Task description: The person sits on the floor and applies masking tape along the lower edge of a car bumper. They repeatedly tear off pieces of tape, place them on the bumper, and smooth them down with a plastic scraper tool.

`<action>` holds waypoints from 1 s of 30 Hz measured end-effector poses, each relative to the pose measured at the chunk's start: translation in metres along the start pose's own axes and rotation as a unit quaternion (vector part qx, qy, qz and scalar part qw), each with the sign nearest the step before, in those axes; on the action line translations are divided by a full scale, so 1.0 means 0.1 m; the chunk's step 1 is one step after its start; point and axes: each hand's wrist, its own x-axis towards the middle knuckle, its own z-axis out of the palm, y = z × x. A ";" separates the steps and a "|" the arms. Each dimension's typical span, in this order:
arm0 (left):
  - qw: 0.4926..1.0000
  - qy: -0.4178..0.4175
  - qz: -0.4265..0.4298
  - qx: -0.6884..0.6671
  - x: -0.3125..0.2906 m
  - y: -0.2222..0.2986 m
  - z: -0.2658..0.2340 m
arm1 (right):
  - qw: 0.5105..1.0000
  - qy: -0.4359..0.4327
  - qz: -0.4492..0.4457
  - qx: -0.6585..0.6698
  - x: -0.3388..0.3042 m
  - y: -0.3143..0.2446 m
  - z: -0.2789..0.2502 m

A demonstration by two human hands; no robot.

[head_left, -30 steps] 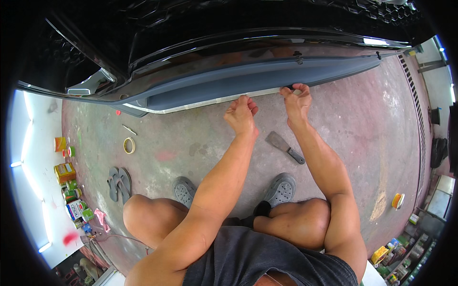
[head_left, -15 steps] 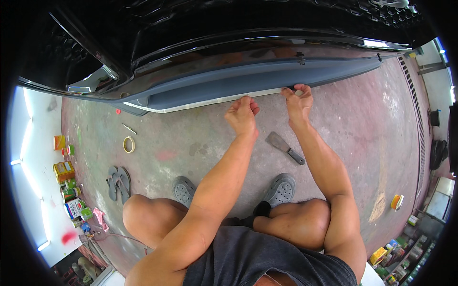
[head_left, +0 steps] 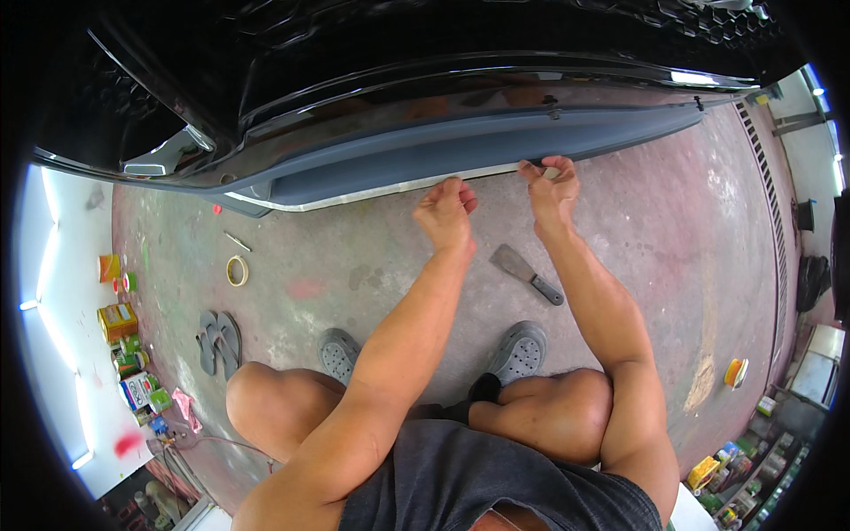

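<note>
A white tape strip (head_left: 381, 192) runs along the lower lip of a grey-blue trim panel (head_left: 390, 152) beneath a glossy black car bumper (head_left: 354, 80). My left hand (head_left: 445, 211) is closed in a pinch at the strip's edge, near the middle of the lip. To its right, my right hand (head_left: 552, 193) is also closed, with a small whitish piece showing between its bent fingers, at the strip's right end. Beyond that hand the lip looks dark, with no white on it. The fingertips partly hide where they touch the strip.
A putty knife (head_left: 527, 274) lies on the concrete floor below my hands. Further left are a tape roll (head_left: 237, 271), a pen-like stick (head_left: 236, 242) and flip-flops (head_left: 220, 342). Paint cans (head_left: 116, 320) line the left wall; a floor grate (head_left: 768, 203) runs along the right.
</note>
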 end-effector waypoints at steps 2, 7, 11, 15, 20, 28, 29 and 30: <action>1.000 -0.003 0.000 0.005 -0.01 0.00 0.01 | 1.000 -0.001 -0.006 0.000 0.01 0.03 -0.01; 1.000 -0.006 -0.015 0.014 -0.01 -0.01 0.00 | 1.000 -0.005 0.011 0.029 -0.01 -0.05 -0.02; 1.000 -0.002 -0.011 0.013 -0.03 0.02 0.00 | 1.000 -0.004 0.002 -0.008 0.00 -0.01 -0.04; 1.000 0.001 -0.010 0.019 -0.02 0.04 0.00 | 1.000 -0.004 0.000 -0.023 0.01 0.02 -0.03; 1.000 -0.010 0.001 0.025 0.01 0.02 -0.03 | 1.000 -0.009 -0.005 -0.005 -0.03 -0.04 -0.02; 0.999 -0.015 -0.010 0.029 -0.01 0.06 -0.02 | 1.000 -0.014 -0.014 -0.001 0.01 0.00 -0.04; 0.999 -0.017 -0.009 0.029 0.00 0.06 -0.02 | 1.000 -0.014 -0.011 -0.005 0.02 0.01 -0.05; 0.999 -0.018 -0.008 0.030 0.00 0.06 -0.03 | 1.000 -0.015 -0.008 -0.010 0.01 -0.02 -0.04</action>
